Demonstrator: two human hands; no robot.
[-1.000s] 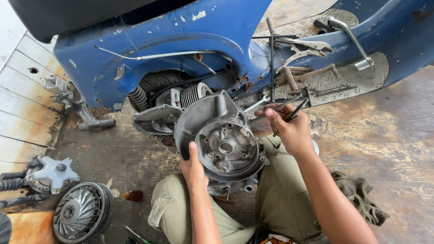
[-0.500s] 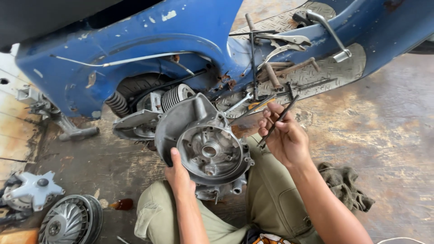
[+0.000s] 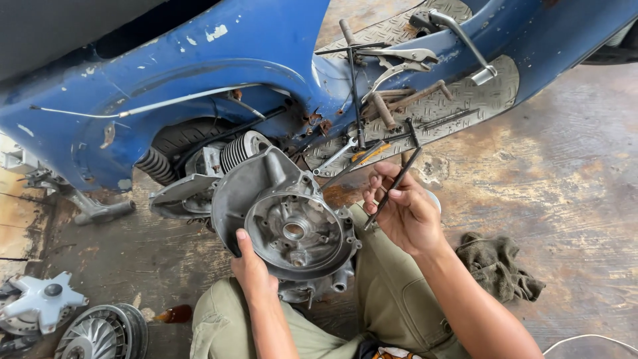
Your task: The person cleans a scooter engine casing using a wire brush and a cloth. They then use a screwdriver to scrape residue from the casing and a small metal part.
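The right hand (image 3: 407, 214) pinches a thin dark rod (image 3: 393, 185) between its fingers, tilted, just beside the grey engine casing (image 3: 287, 223). The left hand (image 3: 251, 266) grips the lower left rim of this casing, thumb on its face. The casing sits over the person's knees, against the blue scooter (image 3: 199, 73) lying on its side, with tools on the footboard (image 3: 478, 93) and a rag (image 3: 498, 266) near the right arm

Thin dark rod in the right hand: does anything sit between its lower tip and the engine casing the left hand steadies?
Nothing visible does. The rod slants down from the right hand toward the casing, with only bare floor and trouser leg in the gap. The left hand grips the opposite lower rim.
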